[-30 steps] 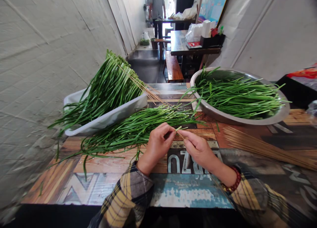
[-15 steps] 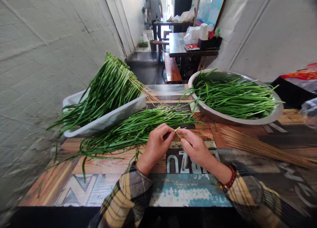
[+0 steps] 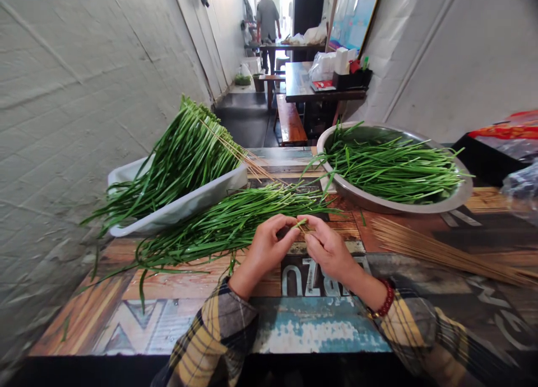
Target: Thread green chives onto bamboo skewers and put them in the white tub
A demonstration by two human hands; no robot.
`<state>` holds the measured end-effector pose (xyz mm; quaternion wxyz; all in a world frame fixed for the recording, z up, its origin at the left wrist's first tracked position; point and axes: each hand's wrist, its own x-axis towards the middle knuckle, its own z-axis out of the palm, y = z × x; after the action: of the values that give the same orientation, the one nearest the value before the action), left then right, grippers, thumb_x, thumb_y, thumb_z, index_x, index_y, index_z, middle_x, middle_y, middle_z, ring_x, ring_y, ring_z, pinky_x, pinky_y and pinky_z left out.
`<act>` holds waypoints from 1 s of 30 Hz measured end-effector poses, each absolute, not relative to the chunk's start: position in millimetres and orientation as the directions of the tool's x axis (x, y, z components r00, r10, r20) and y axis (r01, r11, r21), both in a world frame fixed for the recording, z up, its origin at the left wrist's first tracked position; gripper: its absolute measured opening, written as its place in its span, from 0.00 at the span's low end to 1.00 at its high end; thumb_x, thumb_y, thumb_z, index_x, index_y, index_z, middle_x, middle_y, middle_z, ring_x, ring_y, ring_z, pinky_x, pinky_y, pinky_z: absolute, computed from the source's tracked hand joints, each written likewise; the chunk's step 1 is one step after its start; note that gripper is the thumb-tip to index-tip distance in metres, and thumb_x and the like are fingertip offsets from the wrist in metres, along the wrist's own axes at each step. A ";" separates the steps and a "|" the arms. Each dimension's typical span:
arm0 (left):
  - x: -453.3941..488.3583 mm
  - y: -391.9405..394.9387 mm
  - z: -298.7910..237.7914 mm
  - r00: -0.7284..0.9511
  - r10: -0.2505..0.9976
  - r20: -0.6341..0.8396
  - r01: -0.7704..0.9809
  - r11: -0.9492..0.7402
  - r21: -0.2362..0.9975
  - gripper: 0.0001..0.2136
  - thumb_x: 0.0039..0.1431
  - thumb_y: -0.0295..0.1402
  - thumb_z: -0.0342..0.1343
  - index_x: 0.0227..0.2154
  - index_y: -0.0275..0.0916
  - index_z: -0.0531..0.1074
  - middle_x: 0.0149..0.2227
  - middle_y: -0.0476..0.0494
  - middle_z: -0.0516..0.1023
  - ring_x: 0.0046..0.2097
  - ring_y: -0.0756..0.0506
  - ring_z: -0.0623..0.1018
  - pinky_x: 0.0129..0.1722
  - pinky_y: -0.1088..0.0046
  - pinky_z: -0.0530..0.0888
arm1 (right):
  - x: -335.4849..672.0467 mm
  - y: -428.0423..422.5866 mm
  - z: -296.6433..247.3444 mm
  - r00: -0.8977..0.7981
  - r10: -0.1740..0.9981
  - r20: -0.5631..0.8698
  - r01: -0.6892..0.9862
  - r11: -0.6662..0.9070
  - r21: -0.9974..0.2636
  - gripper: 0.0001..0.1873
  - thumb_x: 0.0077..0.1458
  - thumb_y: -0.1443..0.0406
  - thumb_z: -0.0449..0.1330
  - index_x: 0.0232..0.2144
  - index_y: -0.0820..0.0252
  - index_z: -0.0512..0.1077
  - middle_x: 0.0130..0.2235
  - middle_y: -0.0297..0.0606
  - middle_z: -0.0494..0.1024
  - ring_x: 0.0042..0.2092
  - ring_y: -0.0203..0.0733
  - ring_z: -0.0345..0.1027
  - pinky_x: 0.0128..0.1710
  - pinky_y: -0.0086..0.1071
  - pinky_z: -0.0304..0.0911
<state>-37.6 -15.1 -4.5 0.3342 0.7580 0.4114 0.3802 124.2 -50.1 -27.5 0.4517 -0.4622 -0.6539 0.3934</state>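
My left hand [image 3: 269,245] is closed in a pinch on the pale end of a green chive stalk [image 3: 301,223]. Facing it, my right hand [image 3: 330,248] has thumb and fingers pinched round what looks like a thin bamboo skewer, mostly hidden by the fingers. The fingertips of both hands nearly meet above the table. Just beyond them lies a loose pile of chives [image 3: 218,219], cut ends to the right. At the left, skewered chives [image 3: 185,151] lean in a white plastic tray [image 3: 180,210], with skewer ends [image 3: 252,165] poking out to the right.
At right stands a metal basin [image 3: 403,207] holding more chives [image 3: 395,168]. A bundle of bamboo skewers [image 3: 445,249] lies in front of it. A plastic bag [image 3: 521,190] is at the right edge. Farther back are a table [image 3: 300,78], a bench [image 3: 291,120] and a person [image 3: 268,22].
My fingertips have drawn slightly closer together around the chive stalk. The view has shifted a little. In the background, the person has changed stance.
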 end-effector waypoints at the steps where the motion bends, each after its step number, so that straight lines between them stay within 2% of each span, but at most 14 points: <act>1: -37.8 -15.2 -4.3 0.387 0.878 0.281 0.362 -0.425 0.830 0.07 0.60 0.32 0.55 0.36 0.36 0.76 0.35 0.44 0.78 0.38 0.48 0.75 0.40 0.74 0.69 | 124.2 -50.3 -27.3 -0.172 0.957 0.233 0.262 0.273 -0.926 0.20 0.61 0.66 0.48 0.55 0.65 0.62 0.21 0.28 0.65 0.22 0.34 0.58 0.24 0.29 0.57; 3: -37.7 -15.4 -4.0 0.400 0.882 0.248 0.341 -0.395 0.853 0.09 0.62 0.34 0.52 0.35 0.36 0.76 0.34 0.44 0.78 0.37 0.47 0.75 0.39 0.73 0.69 | 123.9 -51.2 -27.0 -0.189 0.952 0.241 0.294 0.289 -0.911 0.22 0.61 0.66 0.48 0.57 0.67 0.60 0.20 0.26 0.64 0.21 0.34 0.58 0.25 0.30 0.57; 8: -37.5 -15.0 -3.0 0.359 0.922 0.147 0.280 -0.257 0.925 0.14 0.62 0.37 0.51 0.25 0.34 0.73 0.25 0.48 0.72 0.29 0.50 0.69 0.30 0.76 0.66 | 122.0 -55.1 -25.9 -0.242 0.933 0.266 0.304 0.334 -0.892 0.25 0.64 0.65 0.46 0.61 0.67 0.55 0.20 0.25 0.65 0.22 0.34 0.60 0.31 0.31 0.60; 15: -38.7 -16.9 7.7 0.338 0.937 0.093 0.233 -0.179 0.956 0.17 0.60 0.40 0.52 0.20 0.34 0.69 0.22 0.50 0.67 0.27 0.51 0.66 0.28 0.77 0.63 | 119.3 -60.0 -25.4 -0.287 0.930 0.231 0.280 0.312 -0.908 0.26 0.66 0.64 0.43 0.63 0.68 0.52 0.20 0.25 0.65 0.21 0.34 0.60 0.28 0.30 0.60; 22: -37.1 -16.1 5.1 0.377 0.923 0.075 0.224 -0.169 0.960 0.18 0.59 0.41 0.53 0.18 0.34 0.68 0.20 0.51 0.65 0.26 0.52 0.63 0.27 0.77 0.62 | 117.7 -61.7 -26.4 -0.289 0.929 0.231 0.297 0.317 -0.901 0.27 0.65 0.65 0.43 0.65 0.65 0.51 0.19 0.26 0.66 0.22 0.35 0.61 0.30 0.31 0.61; 30: -37.4 -14.7 0.3 0.441 0.890 0.114 0.302 -0.267 0.915 0.16 0.61 0.38 0.52 0.21 0.33 0.72 0.22 0.49 0.71 0.27 0.51 0.67 0.29 0.77 0.64 | 122.1 -55.7 -25.9 -0.313 0.920 0.237 0.260 0.323 -0.910 0.25 0.64 0.65 0.45 0.62 0.67 0.56 0.21 0.27 0.67 0.22 0.34 0.62 0.28 0.29 0.61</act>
<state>-37.4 -14.7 0.3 0.4437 0.7236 0.4121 0.3313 122.1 -55.7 -25.9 0.4091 -0.4197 -0.7028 0.4032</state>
